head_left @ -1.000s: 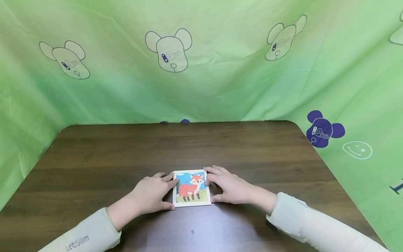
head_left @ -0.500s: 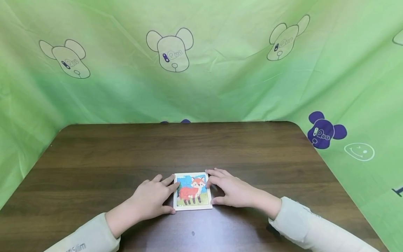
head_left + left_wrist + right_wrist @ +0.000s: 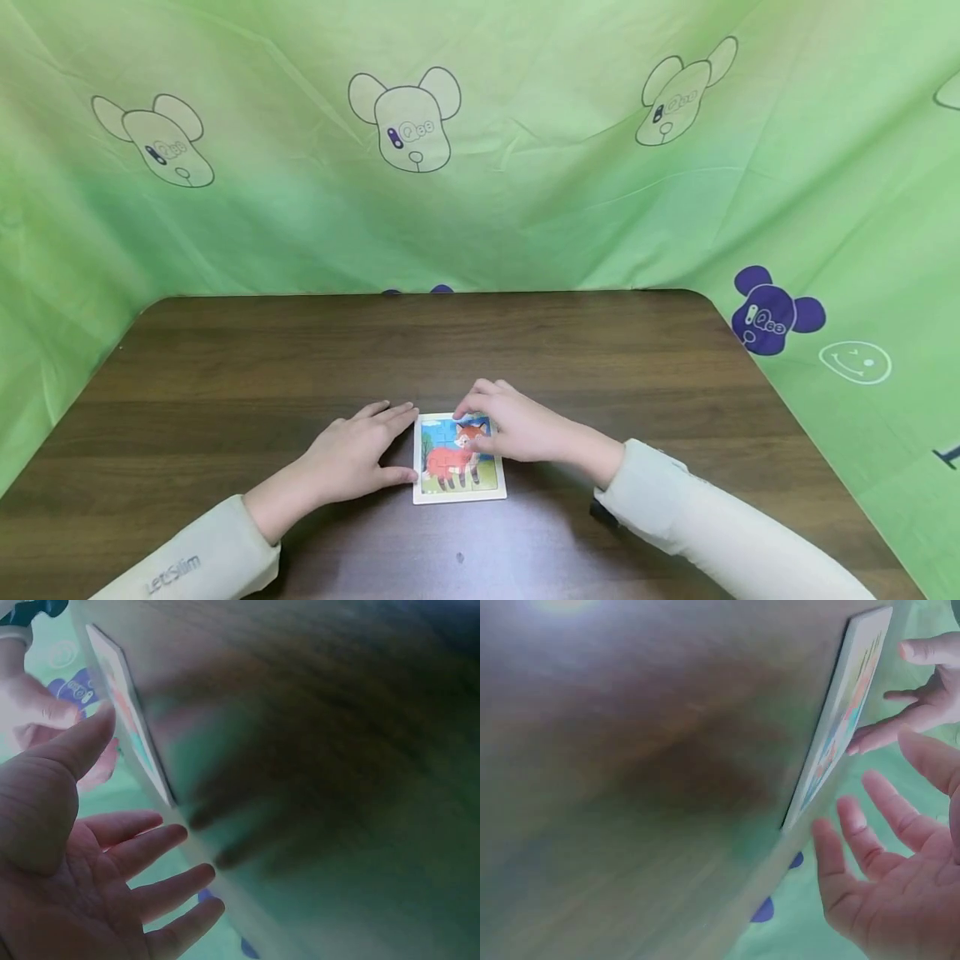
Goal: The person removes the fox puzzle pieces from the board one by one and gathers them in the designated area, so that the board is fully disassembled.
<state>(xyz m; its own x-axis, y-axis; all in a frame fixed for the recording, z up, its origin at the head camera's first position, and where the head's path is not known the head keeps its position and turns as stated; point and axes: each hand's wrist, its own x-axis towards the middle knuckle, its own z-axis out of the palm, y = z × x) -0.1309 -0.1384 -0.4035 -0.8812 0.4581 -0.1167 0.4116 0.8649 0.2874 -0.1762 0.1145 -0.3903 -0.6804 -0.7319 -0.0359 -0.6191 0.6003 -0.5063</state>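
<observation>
A square fox puzzle in a white frame lies flat on the brown table. Along its left edge rests my left hand, fingers spread, with thumb and fingertips at the frame. Over the upper right part of the picture hovers my right hand, its fingers bent loosely and holding nothing. The left wrist view shows the frame beyond the thumb of my left hand. In the right wrist view, my right hand has its fingers apart beside the frame.
The wooden table spreads around the puzzle. A green cloth printed with bear heads hangs behind and at both sides. Something dark shows under the right sleeve.
My right hand has left the frame's right edge and moved left over the picture. My left index finger has drawn back from the picture to the frame's edge. The puzzle has stayed put lately.
</observation>
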